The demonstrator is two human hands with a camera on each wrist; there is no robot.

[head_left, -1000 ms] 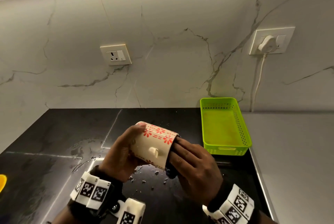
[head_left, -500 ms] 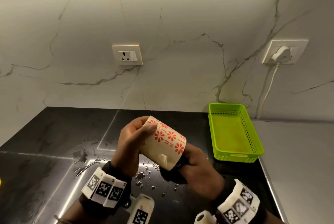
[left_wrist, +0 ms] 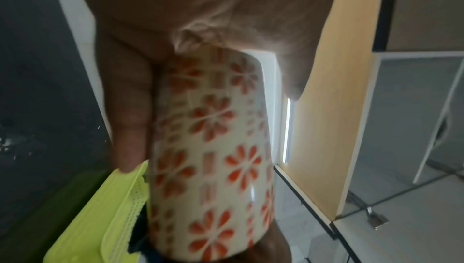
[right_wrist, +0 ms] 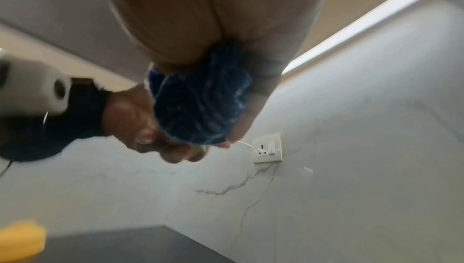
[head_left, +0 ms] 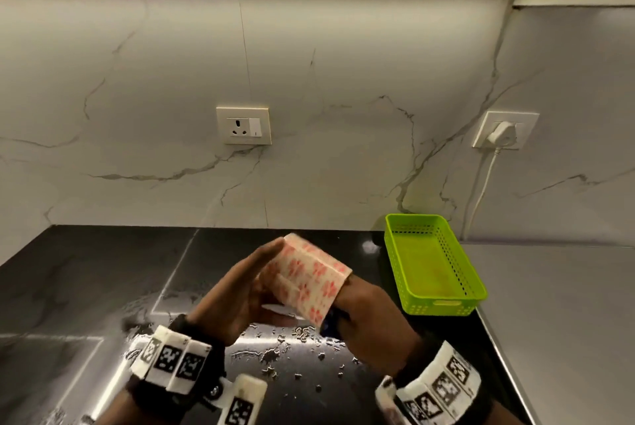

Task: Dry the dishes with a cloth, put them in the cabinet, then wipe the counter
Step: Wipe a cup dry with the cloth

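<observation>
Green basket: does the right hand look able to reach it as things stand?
Probably yes. The green basket sits just right of the right hand, nothing between them. But its fingers grip the blue cloth pushed into the mug, so it must withdraw first.

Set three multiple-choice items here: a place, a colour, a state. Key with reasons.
1. The green basket stands: A. right of the mug B. in a cabinet C. left of the mug
2. The cloth is: A. yellow B. blue C. white
3. The counter under the mug is: A. dry B. droplet-spattered C. towel-covered

1 A: head view, it sits on the counter at the mug's right.
2 B: blue cloth bunched in the right hand.
3 B: droplets glint there.
</observation>
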